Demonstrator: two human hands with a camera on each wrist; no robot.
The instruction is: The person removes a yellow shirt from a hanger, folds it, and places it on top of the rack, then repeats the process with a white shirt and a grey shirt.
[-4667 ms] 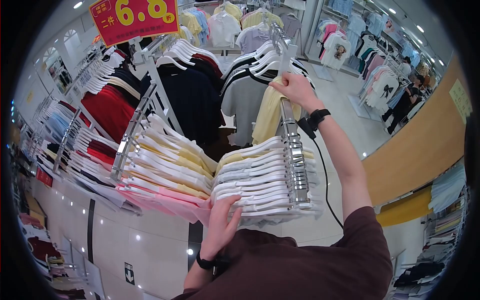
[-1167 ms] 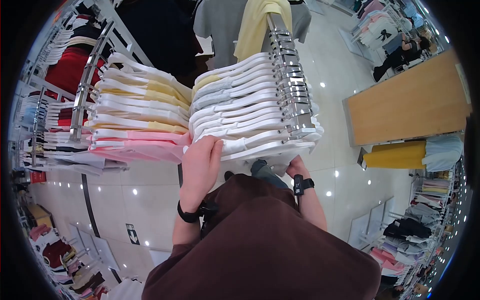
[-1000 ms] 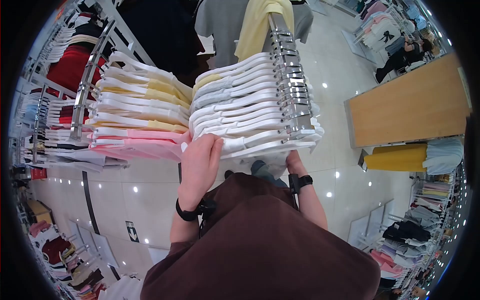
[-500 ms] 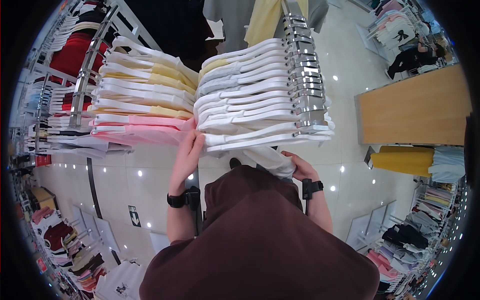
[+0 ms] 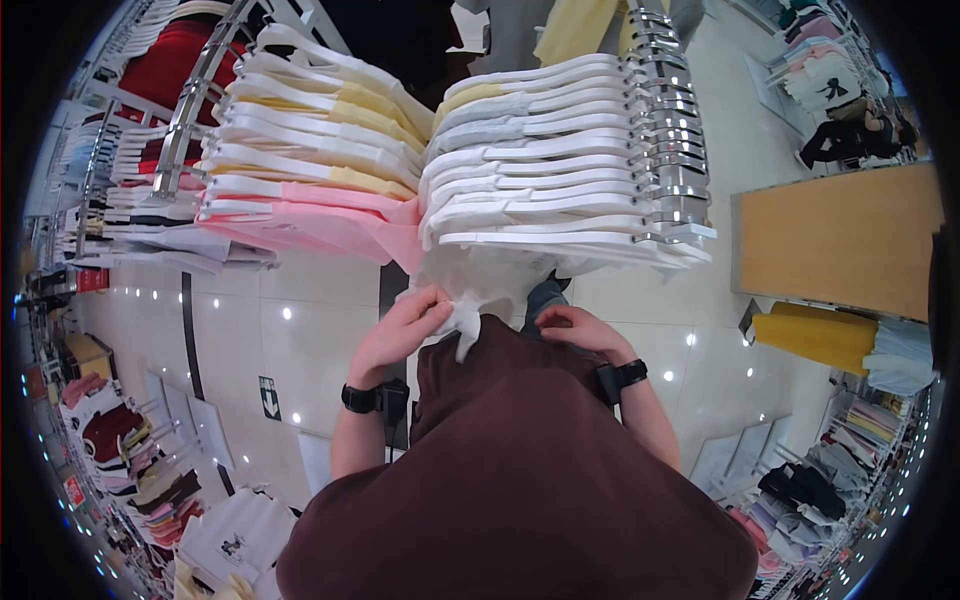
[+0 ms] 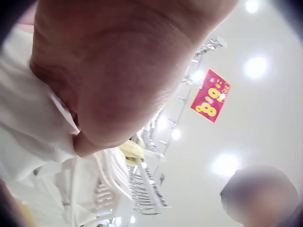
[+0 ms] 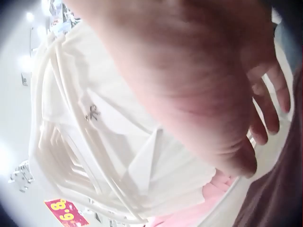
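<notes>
A row of white hangers (image 5: 560,190) with white, grey and yellow garments hangs from the metal rail (image 5: 680,150). Below the front hanger, the left hand (image 5: 405,328) pinches a bit of white garment (image 5: 463,325) between thumb and fingers. In the left wrist view that hand (image 6: 109,71) covers much of the picture, white cloth (image 6: 28,109) at its fingertips. The right hand (image 5: 585,335) is near the dark shirt front, fingers loosely bent, holding nothing visible. In the right wrist view, the right hand (image 7: 189,85) has its fingers apart beside a white garment (image 7: 113,118) bearing a small dark print.
Left of the white row hang yellow, white and pink garments (image 5: 330,220) on another rail (image 5: 195,100). A wooden panel (image 5: 840,240) stands at the right, with a mustard garment (image 5: 815,335) below it. A person in black (image 5: 850,140) is farther off at the upper right.
The left hand has left the front hanger's end and now pinches white cloth lower down. The right hand has let go of the white cloth. The racks sit higher and further right in view.
</notes>
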